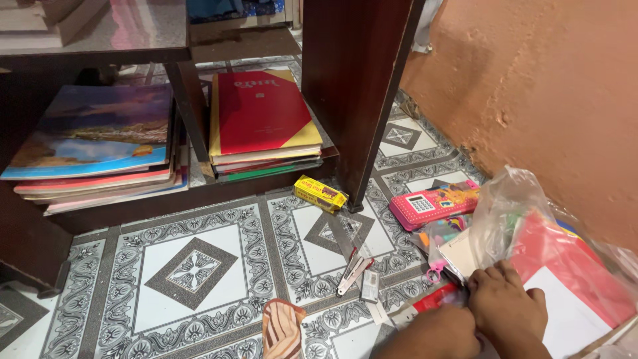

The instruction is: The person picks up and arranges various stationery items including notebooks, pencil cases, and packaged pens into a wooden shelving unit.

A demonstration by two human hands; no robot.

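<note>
My right hand (506,306) rests at the lower right on a clear plastic bag (512,213) that holds red and white papers (565,286) and small coloured items. Its fingers press on the bag's edge near a white card. My left hand (435,336) lies just beside it at the bottom edge, fingers curled onto the same bag edge; what it grips is hidden. A pink pencil box with a calculator (432,203) lies on the tiled floor just beyond the bag. Pink scissors handles (435,271) poke out by the bag.
A yellow small box (320,193) lies by the dark wooden shelf leg (359,100). A clear ruler (345,239), a stapler-like tool (353,272) and a small eraser-like block (369,286) lie on the tiles. Book stacks (262,123) (100,143) fill the low shelf. An orange wall (551,86) stands right.
</note>
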